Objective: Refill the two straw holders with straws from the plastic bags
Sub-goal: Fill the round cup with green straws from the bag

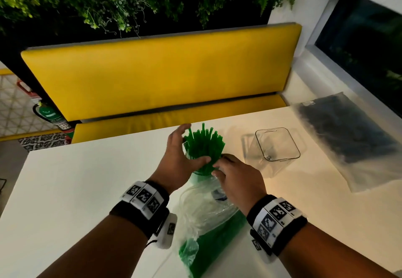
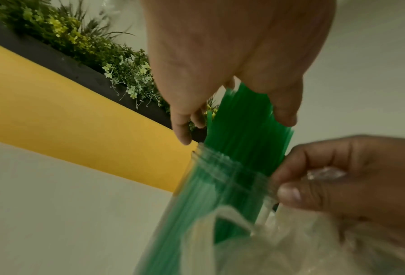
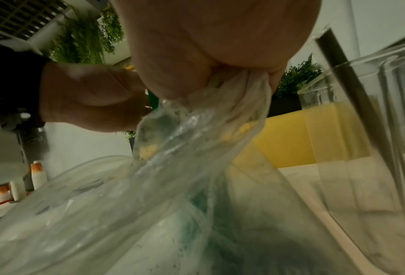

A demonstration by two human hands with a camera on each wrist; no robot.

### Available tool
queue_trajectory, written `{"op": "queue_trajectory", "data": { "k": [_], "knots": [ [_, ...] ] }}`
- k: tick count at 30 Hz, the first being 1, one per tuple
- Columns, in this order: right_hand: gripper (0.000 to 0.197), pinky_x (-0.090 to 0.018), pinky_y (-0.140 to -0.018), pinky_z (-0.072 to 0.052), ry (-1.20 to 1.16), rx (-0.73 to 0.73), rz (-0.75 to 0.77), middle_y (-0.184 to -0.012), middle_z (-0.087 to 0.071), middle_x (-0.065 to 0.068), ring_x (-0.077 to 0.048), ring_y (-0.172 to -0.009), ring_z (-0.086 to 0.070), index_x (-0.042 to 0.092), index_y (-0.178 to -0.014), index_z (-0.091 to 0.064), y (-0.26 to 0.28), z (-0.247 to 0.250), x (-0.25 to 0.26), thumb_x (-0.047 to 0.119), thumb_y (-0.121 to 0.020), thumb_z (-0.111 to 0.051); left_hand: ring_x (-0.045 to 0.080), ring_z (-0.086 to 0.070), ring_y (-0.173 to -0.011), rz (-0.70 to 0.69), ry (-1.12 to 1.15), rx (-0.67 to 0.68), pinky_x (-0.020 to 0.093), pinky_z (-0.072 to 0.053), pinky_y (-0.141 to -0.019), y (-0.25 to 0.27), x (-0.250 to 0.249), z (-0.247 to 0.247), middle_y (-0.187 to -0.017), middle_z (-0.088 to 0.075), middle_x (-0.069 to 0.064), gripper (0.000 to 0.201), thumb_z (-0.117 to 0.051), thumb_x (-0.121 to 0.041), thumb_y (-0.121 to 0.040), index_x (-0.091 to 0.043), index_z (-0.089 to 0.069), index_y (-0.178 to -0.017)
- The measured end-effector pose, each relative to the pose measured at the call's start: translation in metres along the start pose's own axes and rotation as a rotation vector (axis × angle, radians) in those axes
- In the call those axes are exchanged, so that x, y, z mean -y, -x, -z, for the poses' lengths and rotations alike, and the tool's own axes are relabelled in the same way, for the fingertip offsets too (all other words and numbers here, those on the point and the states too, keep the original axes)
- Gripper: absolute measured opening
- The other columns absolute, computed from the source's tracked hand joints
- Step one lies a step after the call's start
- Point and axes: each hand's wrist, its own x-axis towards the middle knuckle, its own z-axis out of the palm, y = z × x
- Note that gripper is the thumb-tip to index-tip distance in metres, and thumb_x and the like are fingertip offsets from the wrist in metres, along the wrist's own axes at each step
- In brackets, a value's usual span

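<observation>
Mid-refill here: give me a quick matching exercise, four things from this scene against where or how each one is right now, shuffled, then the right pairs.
Things:
1. green straws
2. clear holder
3. bag of dark straws
4. bag of green straws

States:
A. lying flat at the table's far right
B. gripped at its top by the right hand
C. standing bunched in a holder, left hand around them
D. no straws in it, right of the hands

Pairs: 1-C, 2-D, 3-A, 4-B
</observation>
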Motion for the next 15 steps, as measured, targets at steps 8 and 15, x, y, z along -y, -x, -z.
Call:
{"op": "queue_trajectory", "data": {
  "k": [8,15],
  "knots": [
    [0.025,-0.029,-0.068,-0.044,-0.007,0.058,-0.060,-0.121,-0.058,0.009,-0.020,-0.093,-0.065,0.033,-0.118,-0.057,-0.002,-0.001,0.003,0.043,-0.097,-0.047,0.026,-0.014,-0.151,-0.448,-0.875,-0.041,0.057,-0.011,-0.119,-0.007,-0.050,-0.012,-0.163,-0.021,0.002,0.069,-0.042,-0.065,-0.091,-0.032,-0.029,-0.150],
    [0.046,-0.031,-0.079,-0.051,-0.229,0.030,-0.102,-0.135,-0.045,0.015,-0.016,-0.104,-0.062,0.042,-0.132,-0.042,0.016,0.001,-0.006,0.039,-0.090,-0.060,0.034,-0.058,-0.111,-0.500,-0.879,-0.158,0.050,-0.048,-0.089,-0.016,-0.047,-0.010,-0.129,-0.060,0.009,0.032,-0.065,-0.025,-0.085,-0.021,-0.065,-0.117]
  ]
}}
